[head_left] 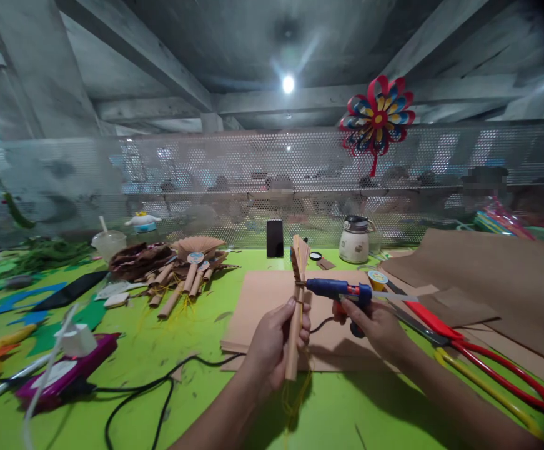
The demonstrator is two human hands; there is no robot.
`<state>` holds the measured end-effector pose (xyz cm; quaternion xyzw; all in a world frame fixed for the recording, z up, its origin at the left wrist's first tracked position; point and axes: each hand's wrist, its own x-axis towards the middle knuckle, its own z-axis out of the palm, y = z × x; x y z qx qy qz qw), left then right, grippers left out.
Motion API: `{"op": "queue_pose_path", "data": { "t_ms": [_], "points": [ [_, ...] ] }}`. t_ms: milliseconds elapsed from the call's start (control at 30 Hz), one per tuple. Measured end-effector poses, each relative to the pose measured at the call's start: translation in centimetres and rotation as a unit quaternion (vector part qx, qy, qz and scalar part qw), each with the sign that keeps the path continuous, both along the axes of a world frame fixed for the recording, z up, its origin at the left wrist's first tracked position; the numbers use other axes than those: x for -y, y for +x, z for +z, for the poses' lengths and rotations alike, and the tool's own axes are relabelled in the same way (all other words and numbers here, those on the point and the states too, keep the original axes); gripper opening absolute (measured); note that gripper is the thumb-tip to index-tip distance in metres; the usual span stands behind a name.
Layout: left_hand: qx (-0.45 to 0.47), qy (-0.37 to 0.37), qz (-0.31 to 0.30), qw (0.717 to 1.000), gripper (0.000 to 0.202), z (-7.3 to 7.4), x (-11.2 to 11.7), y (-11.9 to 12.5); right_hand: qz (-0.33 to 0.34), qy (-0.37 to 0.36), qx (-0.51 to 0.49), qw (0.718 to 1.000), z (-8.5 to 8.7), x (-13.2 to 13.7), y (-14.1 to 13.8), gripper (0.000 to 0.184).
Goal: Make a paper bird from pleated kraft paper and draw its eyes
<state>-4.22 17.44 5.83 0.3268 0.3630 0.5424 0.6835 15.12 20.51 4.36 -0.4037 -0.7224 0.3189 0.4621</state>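
Observation:
My left hand (274, 334) is closed around the rolled handle of a brown paper fan (293, 344), held upright over a stack of brown paper (257, 306). Yellow string (298, 394) dangles below the handle. In my right hand (375, 325) is a blue hot glue gun (330, 288), with a glue stick (405, 297) poking out at its back. The gun's nozzle points left and meets, or nearly meets, the fan just above the handle; whether they touch I cannot tell. Behind my hands lies a pile of similar paper fans (195, 265) on the left.
Red-handled scissors (445, 331) and large brown sheets (459, 275) lie at right. A purple power strip (72, 375) with black cable (154, 378) sits at left. Farther back stand a phone (274, 239), a white bottle (353, 242) and a plastic cup (109, 242) before a perforated screen (234, 169).

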Motion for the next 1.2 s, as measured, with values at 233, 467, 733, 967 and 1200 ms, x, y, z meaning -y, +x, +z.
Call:
{"op": "queue_pose_path", "data": {
  "t_ms": [233, 467, 733, 967, 1200],
  "points": [
    [0.015, -0.020, 0.003, 1.000, 0.022, 0.4, 0.0, -0.3, 0.012, -0.001, 0.013, 1.000, 0.1, 0.4, -0.1, 0.042],
    [0.032, -0.011, -0.007, 0.999, 0.021, 0.3, -0.2, -0.5, 0.015, -0.010, -0.007, 1.000, 0.0, 0.4, 0.1, 0.041],
    [0.006, 0.014, -0.003, 1.000, 0.022, 0.0, -0.2, -0.3, 0.005, -0.023, -0.043, 0.999, 0.3, 0.8, 0.4, 0.042],
    [0.007, -0.003, -0.006, 1.000, 0.024, 0.0, -0.1, -0.1, -0.032, -0.014, -0.037, 0.999, -0.7, 0.2, 0.3, 0.043],
    [0.026, -0.020, 0.000, 0.999, 0.023, 0.3, -0.2, -0.3, -0.022, 0.007, -0.012, 1.000, -0.8, 0.2, 0.4, 0.041]
  ]
}}
